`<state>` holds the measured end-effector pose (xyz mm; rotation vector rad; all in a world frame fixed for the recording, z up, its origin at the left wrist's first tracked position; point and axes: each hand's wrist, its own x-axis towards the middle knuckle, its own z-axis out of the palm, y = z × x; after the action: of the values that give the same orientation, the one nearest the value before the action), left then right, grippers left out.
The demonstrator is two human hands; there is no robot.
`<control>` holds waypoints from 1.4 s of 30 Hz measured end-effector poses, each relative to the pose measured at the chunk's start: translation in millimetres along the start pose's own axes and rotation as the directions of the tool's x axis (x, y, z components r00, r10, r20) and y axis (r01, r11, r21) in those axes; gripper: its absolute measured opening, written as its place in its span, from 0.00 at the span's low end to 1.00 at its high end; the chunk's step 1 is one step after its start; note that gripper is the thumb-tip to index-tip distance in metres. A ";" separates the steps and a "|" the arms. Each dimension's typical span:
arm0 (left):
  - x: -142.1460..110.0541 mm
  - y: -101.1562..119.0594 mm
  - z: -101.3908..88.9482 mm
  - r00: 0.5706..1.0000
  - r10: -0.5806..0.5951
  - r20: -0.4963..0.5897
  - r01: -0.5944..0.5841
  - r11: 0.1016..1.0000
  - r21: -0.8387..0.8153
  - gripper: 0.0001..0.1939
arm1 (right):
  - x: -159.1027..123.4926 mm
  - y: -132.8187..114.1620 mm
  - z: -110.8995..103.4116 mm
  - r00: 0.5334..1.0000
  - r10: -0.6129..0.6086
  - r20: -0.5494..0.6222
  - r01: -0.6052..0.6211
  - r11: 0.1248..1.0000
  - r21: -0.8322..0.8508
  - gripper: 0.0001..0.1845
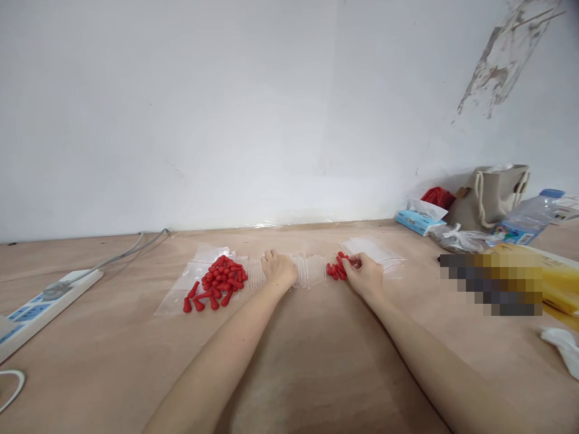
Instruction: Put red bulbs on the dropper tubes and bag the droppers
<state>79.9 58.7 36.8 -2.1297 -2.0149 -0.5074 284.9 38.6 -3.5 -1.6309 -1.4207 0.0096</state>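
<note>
My left hand (278, 269) is lowered onto a row of thin clear tubes (311, 270) lying side by side on the table. Its fingers are curled, and their tips are mostly hidden from me. To the right, my right hand (365, 275) has thumb and fingers pinched at a small group of red rubber bulbs (335, 269), apparently on one of them. A larger pile of red rubber bulbs (222, 277) lies left of the tubes, on clear plastic bags (174, 294). More flat clear bags (377, 252) lie just behind my right hand.
A white power strip (49, 307) with a grey cable is at the left. At the right are a blue tissue pack (418, 222), a beige bag (491, 196), a plastic bottle (531, 217), a yellow package (556, 280) and a crumpled white tissue (563, 348). A wall (253, 120) rises behind the table.
</note>
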 end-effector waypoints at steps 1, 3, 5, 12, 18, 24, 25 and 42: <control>-0.8 -0.4 -2.2 1.000 0.011 -0.009 -0.011 1.000 -0.009 0.12 | -0.1 1.0 0.2 0.999 -0.005 -0.034 0.007 0.998 0.060 0.14; -5.9 -3.9 -9.7 0.998 0.061 -0.031 -0.062 0.997 -0.035 0.14 | -1.0 1.4 1.2 0.995 -0.028 -0.097 0.043 0.987 0.155 0.18; -16.2 -13.3 -19.7 0.987 0.157 -0.043 -0.160 0.985 -0.069 0.14 | -4.4 -2.5 3.2 0.992 -0.065 -0.109 0.089 0.969 0.231 0.19; -67.2 -77.9 -26.2 0.796 0.542 -0.269 -0.597 0.776 -0.204 0.08 | -45.2 -48.6 13.3 0.929 -0.351 0.120 0.259 0.846 0.466 0.10; -83.0 -89.8 -11.6 0.740 0.566 -0.363 -0.663 0.705 -0.251 0.11 | -67.0 -68.9 10.5 0.817 -0.518 0.253 0.327 0.778 0.536 0.07; -83.5 -85.4 -11.4 0.766 0.549 -0.336 -0.636 0.724 -0.267 0.10 | -64.2 -65.2 8.8 0.779 -0.555 0.292 0.341 0.766 0.545 0.08; -83.5 -85.6 -11.4 0.766 0.548 -0.335 -0.636 0.724 -0.269 0.10 | -64.6 -65.0 9.5 0.770 -0.571 0.284 0.354 0.753 0.555 0.09; -83.3 -87.6 -4.4 0.686 0.634 -0.358 -0.727 0.618 -0.299 0.17 | -67.2 -65.5 10.8 0.721 -0.647 0.248 0.410 0.686 0.601 0.08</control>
<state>-10.1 -14.1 1.6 -2.7036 -0.8636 -1.0362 206.7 -14.3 -4.5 -0.7277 -2.0140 0.4094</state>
